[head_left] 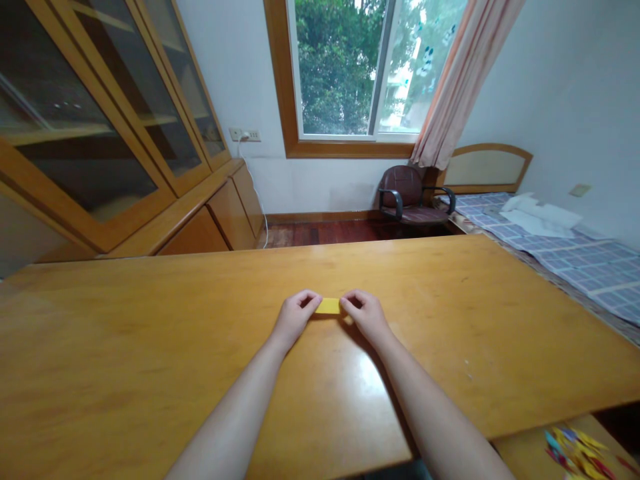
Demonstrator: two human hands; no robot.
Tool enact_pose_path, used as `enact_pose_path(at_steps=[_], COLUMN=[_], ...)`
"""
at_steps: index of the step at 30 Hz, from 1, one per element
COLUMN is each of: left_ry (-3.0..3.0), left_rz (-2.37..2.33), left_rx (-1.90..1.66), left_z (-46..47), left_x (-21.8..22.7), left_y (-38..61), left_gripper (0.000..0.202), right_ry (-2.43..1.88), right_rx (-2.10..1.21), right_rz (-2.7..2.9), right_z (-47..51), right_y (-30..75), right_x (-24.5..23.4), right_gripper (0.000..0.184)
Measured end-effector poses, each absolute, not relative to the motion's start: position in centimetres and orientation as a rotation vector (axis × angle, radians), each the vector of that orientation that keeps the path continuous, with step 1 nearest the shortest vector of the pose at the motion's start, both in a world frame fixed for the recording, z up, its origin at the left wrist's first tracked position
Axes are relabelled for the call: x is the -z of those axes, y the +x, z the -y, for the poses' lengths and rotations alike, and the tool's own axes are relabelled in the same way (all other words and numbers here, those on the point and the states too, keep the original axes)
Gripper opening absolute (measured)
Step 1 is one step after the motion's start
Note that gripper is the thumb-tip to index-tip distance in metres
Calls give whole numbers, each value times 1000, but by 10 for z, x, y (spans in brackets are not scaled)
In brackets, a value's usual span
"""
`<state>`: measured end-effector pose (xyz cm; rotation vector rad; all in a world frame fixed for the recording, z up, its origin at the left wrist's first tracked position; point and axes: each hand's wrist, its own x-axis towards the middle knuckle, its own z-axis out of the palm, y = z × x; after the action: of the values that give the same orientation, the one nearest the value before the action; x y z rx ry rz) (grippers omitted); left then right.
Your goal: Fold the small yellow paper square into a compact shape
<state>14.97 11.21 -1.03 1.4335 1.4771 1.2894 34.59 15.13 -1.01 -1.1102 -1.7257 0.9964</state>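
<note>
A small flat yellow strip point(329, 306), which looks like paper, is stretched between my two hands just above the wooden table point(165, 347). My left hand point(296, 319) pinches its left end between thumb and forefinger. At the right end, my right hand point(367, 317) holds it in the same kind of pinch. The fingers cover both ends of the strip, so only its middle shows. Shadows of the strip and hands fall on the tabletop close below.
A pile of small coloured pieces point(580, 450), mostly yellow, lies on a lower surface at bottom right. Beyond the table's far edge stands a dark red armchair point(403, 193). A glass-door cabinet point(165, 133) lines the left, and a bed point(560, 247) is on the right.
</note>
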Motion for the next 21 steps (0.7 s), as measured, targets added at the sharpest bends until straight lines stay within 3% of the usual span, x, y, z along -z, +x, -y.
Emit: enact_pose_path(at_steps=[11,21], left_ry=[1359,1362], left_rz=[-1455,-1466], left_rx=[-1343,-1338], left_z=[-114,-114], left_x=[10,9], left_y=[148,148], left_gripper=[27,26], right_ry=[-1030,-1038], right_rx=[-1079,-1133], right_rz=[1735,1707], right_z=[-153,-155], right_y=[346,347], right_x=[9,16], right_gripper=[30,25])
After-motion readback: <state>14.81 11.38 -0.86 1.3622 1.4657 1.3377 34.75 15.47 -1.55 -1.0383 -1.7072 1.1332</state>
